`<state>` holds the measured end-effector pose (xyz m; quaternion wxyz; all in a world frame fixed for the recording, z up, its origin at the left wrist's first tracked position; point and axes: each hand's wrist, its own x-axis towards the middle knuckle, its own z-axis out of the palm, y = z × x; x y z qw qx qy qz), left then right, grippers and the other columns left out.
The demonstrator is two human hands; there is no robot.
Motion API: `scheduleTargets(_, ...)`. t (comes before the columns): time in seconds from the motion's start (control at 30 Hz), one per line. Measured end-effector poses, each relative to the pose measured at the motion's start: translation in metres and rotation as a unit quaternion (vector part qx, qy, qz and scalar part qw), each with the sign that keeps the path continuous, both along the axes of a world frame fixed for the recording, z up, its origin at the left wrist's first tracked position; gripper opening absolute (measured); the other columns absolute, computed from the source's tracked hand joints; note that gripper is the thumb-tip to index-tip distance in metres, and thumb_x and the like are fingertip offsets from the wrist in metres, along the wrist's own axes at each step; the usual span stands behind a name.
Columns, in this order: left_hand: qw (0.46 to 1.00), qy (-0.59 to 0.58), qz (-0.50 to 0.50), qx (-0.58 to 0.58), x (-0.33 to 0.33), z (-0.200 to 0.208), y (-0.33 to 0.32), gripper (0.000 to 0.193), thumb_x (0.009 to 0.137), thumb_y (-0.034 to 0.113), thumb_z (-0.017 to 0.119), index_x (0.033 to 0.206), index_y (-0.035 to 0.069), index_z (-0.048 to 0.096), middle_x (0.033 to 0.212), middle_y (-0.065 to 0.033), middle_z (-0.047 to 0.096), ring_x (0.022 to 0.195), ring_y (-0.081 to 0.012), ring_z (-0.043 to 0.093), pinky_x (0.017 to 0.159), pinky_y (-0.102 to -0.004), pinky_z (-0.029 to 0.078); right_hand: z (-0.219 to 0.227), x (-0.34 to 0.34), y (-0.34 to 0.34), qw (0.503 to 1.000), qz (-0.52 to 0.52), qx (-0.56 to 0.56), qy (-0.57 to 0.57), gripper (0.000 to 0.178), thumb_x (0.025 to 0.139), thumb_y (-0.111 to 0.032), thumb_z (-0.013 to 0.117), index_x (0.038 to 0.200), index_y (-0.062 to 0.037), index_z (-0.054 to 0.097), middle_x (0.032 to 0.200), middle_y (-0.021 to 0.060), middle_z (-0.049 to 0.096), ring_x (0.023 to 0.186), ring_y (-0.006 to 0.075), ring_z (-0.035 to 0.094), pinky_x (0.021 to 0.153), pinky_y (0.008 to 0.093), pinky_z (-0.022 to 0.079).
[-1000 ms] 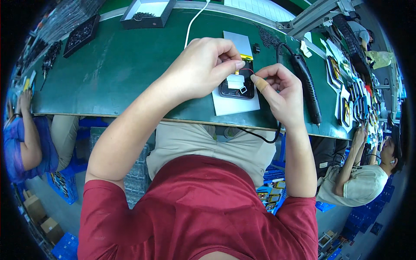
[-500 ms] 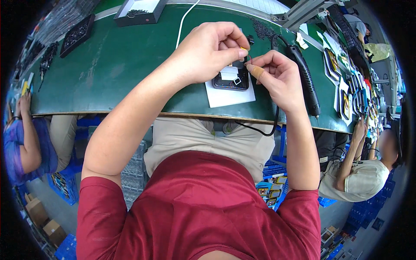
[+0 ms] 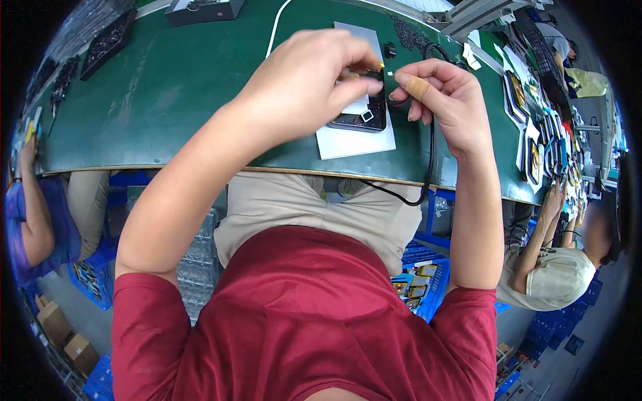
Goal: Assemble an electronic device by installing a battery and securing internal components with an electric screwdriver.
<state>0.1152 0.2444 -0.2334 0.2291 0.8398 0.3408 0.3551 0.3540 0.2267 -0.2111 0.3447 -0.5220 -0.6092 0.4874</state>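
Observation:
A black, phone-sized device housing [image 3: 358,125] lies open on a white board [image 3: 354,146] on the bench. Inside it sit a white sheet-like part and a small square part [image 3: 366,116] with a pale frame. Bent over the housing's left and upper part, my left hand [image 3: 311,80] is smeared by motion, so what its fingertips hold cannot be made out. Just right of the housing, my right hand [image 3: 441,97] pinches thumb against forefinger, a tan bandage round the thumb. A tiny white piece [image 3: 390,73] shows at those fingertips.
Beyond the housing lie a small black block [image 3: 390,49] and scattered small black parts [image 3: 408,32]. A black cable [image 3: 430,150] loops over the bench's front edge. Stacked flat devices [image 3: 545,144] fill the right side. Dark trays [image 3: 109,43] stand far left. Co-workers sit on both sides.
My hands have parted; the right moved right and slightly up, away from the housing. A tiny white piece now shows at its fingertips. The black hand tool has gone from sight behind my right arm.

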Motion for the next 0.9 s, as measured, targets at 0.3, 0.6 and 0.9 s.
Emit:
scheduleTargets(0.3,0.995,0.06,0.042,0.068,-0.006,-0.023,-0.028,0.028,0.087,0.014,0.076,0.113,0.003,0.074,0.103,-0.011,0.061,0.102,-0.0297,0.061,0.087,-0.0403,0.05,-0.001,0.002,0.012,0.999,-0.036,0.009,-0.022,0.02,0.096,-0.015,0.072,0.107,0.001,0.072,0.086,0.007,0.075,0.066,0.0061,0.064,0.057,0.0196,0.048)
scheduleTargets(0.6,1.0,0.007,0.021,0.014,-0.007,-0.027,-0.021,0.021,0.085,0.009,0.076,0.102,-0.003,0.071,0.097,-0.0134,0.06,0.093,-0.0297,0.064,0.083,-0.036,0.051,0.002,0.002,0.034,0.978,0.01,0.041,-0.206,0.015,0.089,-0.016,0.071,0.096,-0.0031,0.076,0.08,0.0024,0.073,0.066,0.0079,0.067,0.059,0.0232,0.051)
scheduleTargets(0.9,0.998,0.012,0.002,-0.066,-0.013,-0.017,-0.023,0.024,0.086,0.014,0.073,0.103,-0.004,0.072,0.098,-0.016,0.06,0.094,-0.033,0.061,0.083,-0.0407,0.05,0.004,-0.012,0.045,0.974,-0.005,-0.033,-0.226,0.015,0.094,-0.015,0.073,0.091,-0.0004,0.074,0.073,0.0034,0.071,0.059,0.0081,0.065,0.051,0.02,0.047)
